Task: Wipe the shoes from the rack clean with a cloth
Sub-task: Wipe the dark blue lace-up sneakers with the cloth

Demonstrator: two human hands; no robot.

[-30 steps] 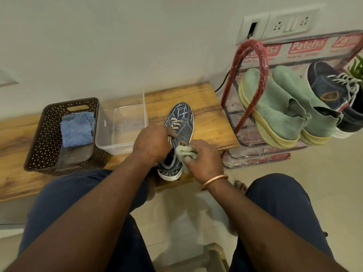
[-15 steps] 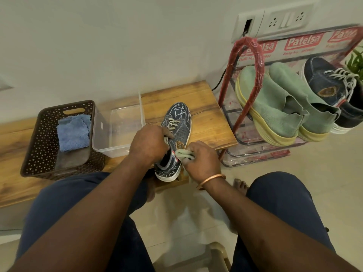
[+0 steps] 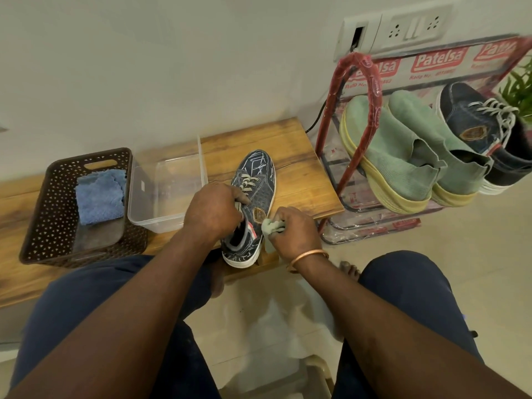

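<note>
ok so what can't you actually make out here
Head view, the only one:
Denim shoe: tongue and lower laces hidden by the left hand.
Green cloth: mostly bunched inside the right hand.
Plant: cut off by the right edge.
Rack label: small print blurred.

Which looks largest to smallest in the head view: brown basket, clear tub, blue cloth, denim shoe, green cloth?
1. brown basket
2. clear tub
3. denim shoe, partly under the left hand
4. blue cloth
5. green cloth, bunched in the right hand

Single view: your head camera looked forward and down, near over the wooden bench (image 3: 293,156), facing the wall (image 3: 172,67).
</note>
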